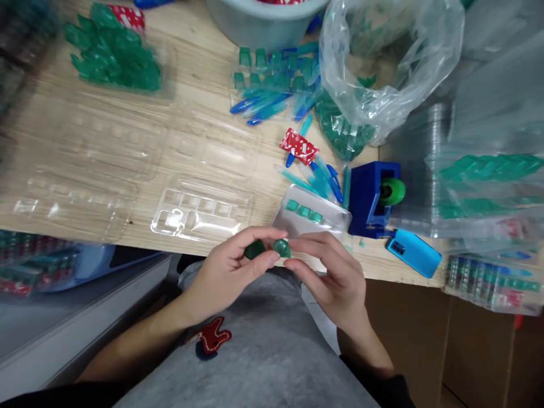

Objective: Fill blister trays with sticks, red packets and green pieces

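Observation:
My left hand [229,260] is closed, with a dark green plastic piece [254,249] inside its curled fingers. At its thumb and fingertips is a second small translucent green plastic piece [281,247]. My right hand [334,272] meets this piece from the other side, thumb and fingers curved at its edge. Just beyond the hands, a clear plastic tray [340,218] on the table edge has 3 green squares [304,211] in a row. To the left lies a clear blister tray [208,221] with moulded compartments.
A green pile [114,56] sits at the back left. Blue razor-like sticks [266,107], a red packet [299,146] and a bag of green pieces [346,127] lie beyond. At right are a blue tape dispenser [369,195], a phone [414,252] and stacked clear trays [419,164].

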`<state>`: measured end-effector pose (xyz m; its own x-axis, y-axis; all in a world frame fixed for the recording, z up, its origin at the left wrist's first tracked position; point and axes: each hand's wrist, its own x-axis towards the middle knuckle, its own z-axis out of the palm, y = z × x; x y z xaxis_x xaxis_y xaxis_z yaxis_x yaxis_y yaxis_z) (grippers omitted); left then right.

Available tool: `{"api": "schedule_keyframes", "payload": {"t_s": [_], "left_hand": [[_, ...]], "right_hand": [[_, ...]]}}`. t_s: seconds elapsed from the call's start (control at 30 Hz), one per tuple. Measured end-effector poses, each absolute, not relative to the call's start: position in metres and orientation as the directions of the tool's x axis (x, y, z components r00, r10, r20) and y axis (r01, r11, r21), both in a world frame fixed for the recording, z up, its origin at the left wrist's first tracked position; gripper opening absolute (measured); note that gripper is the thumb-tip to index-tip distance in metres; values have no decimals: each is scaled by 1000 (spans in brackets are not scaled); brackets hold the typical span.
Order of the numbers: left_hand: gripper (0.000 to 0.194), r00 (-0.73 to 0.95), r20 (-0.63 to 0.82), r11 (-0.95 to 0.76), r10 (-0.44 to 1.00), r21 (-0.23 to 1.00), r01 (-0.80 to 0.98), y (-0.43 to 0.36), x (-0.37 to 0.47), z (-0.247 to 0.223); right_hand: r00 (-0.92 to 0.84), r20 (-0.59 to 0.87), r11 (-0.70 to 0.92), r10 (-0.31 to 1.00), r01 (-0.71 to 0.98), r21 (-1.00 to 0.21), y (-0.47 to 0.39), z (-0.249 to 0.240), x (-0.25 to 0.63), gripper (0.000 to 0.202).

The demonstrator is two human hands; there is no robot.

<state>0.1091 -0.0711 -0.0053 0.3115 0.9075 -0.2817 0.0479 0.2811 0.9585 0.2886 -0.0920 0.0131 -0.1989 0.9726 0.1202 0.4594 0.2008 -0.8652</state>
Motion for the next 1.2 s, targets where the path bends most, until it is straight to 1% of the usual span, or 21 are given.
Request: {"api": "schedule_keyframes", "payload": {"t_s": [0.07, 0.17, 0.27, 0.4, 0.53, 0.6, 0.7, 0.73, 0.77, 0.8, 0.87, 0.9, 0.93, 1.0, 1.07, 1.13, 1.2], "left_hand": [[23, 296, -212, 194, 931, 977, 88, -72, 109, -2], [28, 302, -118, 76, 946, 986, 148, -73, 109, 1], [35, 316, -59, 0, 947, 983, 182, -75, 108, 2], [37, 292, 21, -92, 956, 968, 232, -80, 109, 0], [36, 335, 153, -241, 930, 941, 239, -83, 111, -2], [36, 346, 158, -251, 925, 937, 244, -83, 113, -2], [31, 306, 139, -225, 942, 936, 269, -83, 115, -1], [29, 290, 133, -214, 948, 939, 269, -82, 115, -1], [27, 280, 123, -198, 952, 946, 257, -82, 115, 0], [25, 272, 101, -168, 957, 957, 237, -81, 115, 1], [22, 273, 13, -65, 962, 982, 180, -78, 112, 3], [20, 286, -40, -5, 958, 988, 155, -76, 111, 4], [18, 304, -82, 42, 949, 990, 137, -74, 109, 5], [15, 361, -108, 68, 926, 990, 120, -72, 107, 6], [17, 413, -56, 2, 909, 992, 130, -71, 107, 6], [20, 450, 45, -142, 892, 972, 186, -72, 108, 5], [17, 500, 152, -317, 852, 912, 262, -74, 110, 1]], "right_hand": [[-185, 138, 209, 973, 461, -862, -92, 13, 284, 20], [-180, 203, 266, 962, 477, -837, -92, 11, 282, 23], [-200, 230, 301, 952, 499, -812, -92, 13, 283, 25], [-264, 295, 395, 918, 564, -725, -94, 17, 284, 27], [-312, 274, 414, 910, 637, -650, -93, 19, 283, 23], [-316, 293, 430, 903, 693, -578, -93, 18, 282, 20], [-264, 406, 438, 875, 789, -430, -92, 17, 281, 17], [-244, 422, 429, 873, 796, -427, -93, 18, 282, 17], [-221, 405, 411, 887, 778, -475, -93, 18, 284, 18], [-199, 356, 381, 913, 726, -573, -94, 18, 286, 19], [-179, 203, 268, 963, 531, -804, -96, 17, 292, 25], [-190, 133, 203, 973, 415, -887, -96, 16, 294, 31], [-210, 90, 154, 974, 310, -938, -97, 13, 297, 38], [-244, 81, 121, 966, 154, -981, -97, 7, 299, 48], [-230, 96, 117, 968, 79, -990, -98, 1, 299, 50], [-167, 90, 102, 982, 65, -993, -100, -3, 299, 47], [-103, 47, 55, 994, 74, -996, -103, -5, 300, 42]]}}
